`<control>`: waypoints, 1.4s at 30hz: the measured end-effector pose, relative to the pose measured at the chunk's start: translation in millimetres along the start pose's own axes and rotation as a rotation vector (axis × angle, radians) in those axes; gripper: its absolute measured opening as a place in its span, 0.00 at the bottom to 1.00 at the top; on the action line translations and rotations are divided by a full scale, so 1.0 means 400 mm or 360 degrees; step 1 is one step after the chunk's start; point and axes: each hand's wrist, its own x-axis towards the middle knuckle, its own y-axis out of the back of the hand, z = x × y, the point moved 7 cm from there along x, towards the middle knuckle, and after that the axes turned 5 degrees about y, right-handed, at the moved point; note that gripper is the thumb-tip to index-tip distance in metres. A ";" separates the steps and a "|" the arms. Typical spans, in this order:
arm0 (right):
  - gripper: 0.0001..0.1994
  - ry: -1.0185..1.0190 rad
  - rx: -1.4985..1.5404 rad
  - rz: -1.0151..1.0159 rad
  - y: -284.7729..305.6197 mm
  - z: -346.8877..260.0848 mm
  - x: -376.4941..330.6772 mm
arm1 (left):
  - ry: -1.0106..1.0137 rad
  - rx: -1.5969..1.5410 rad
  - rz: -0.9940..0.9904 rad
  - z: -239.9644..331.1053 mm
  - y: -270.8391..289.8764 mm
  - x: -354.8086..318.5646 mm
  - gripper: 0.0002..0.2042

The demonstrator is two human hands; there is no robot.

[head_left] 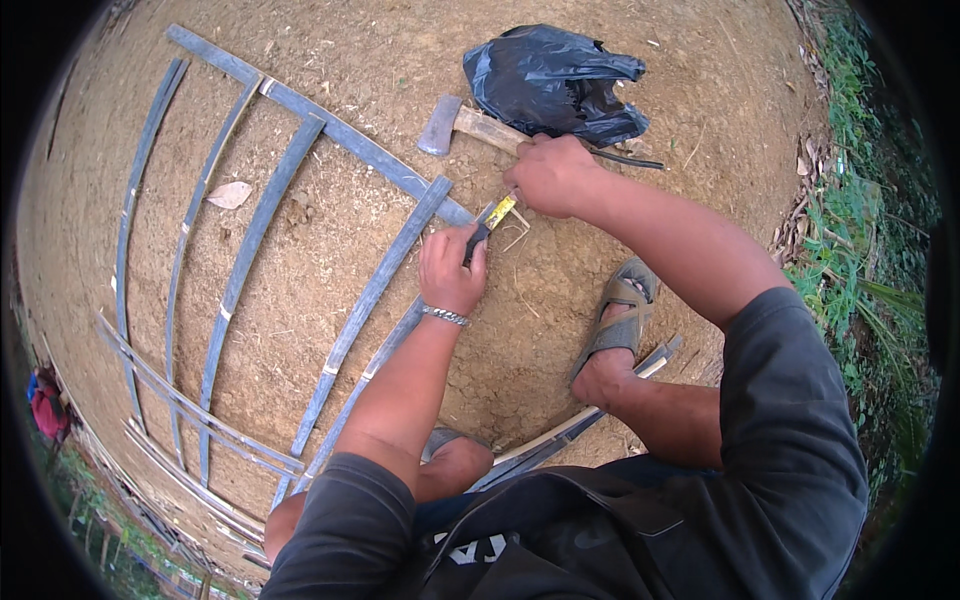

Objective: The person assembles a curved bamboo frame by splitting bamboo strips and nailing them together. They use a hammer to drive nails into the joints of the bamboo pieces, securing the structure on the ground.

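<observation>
My left hand (453, 268) is closed around the black case of a tape measure (499, 212). A short length of its yellow blade runs up to my right hand (552, 176), whose fingers are pinched at the blade's end. Both hands are above the end of a long grey split-bamboo strip (365, 152), close to the top of another strip (385, 262). Just beyond my right hand lies an axe (487, 128) with a wooden handle, partly hidden by that hand.
Several split-bamboo strips (262, 215) lie across the long one on bare soil. A black plastic bag (545, 80) sits beyond the axe. My sandalled foot (620, 325) is beside more strips (560, 440). Green plants (850, 230) edge the right; a dry leaf (230, 195) lies left.
</observation>
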 end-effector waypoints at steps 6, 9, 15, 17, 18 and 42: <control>0.14 0.0002 0.0017 -0.0024 -0.004 0.001 0.001 | 0.0186 0.0089 -0.0072 -0.013 -0.009 0.004 0.19; 0.14 -0.0009 0.0000 -0.0053 -0.003 -0.001 0.000 | 0.0194 0.0106 -0.0132 -0.010 -0.007 0.009 0.19; 0.14 -0.0013 0.0002 -0.0038 0.000 -0.001 -0.002 | 0.0204 0.0138 -0.0107 -0.013 -0.008 0.005 0.17; 0.14 -0.0006 -0.0002 -0.0035 -0.002 -0.001 -0.002 | 0.0234 0.0130 -0.0106 -0.014 -0.008 0.004 0.17; 0.14 -0.0003 -0.0008 -0.0037 -0.005 -0.001 -0.001 | 0.0250 0.0126 -0.0105 -0.015 -0.009 0.004 0.17; 0.14 -0.0001 0.0009 -0.0001 -0.005 -0.002 -0.006 | 0.0339 0.0126 -0.0135 -0.021 -0.014 -0.004 0.17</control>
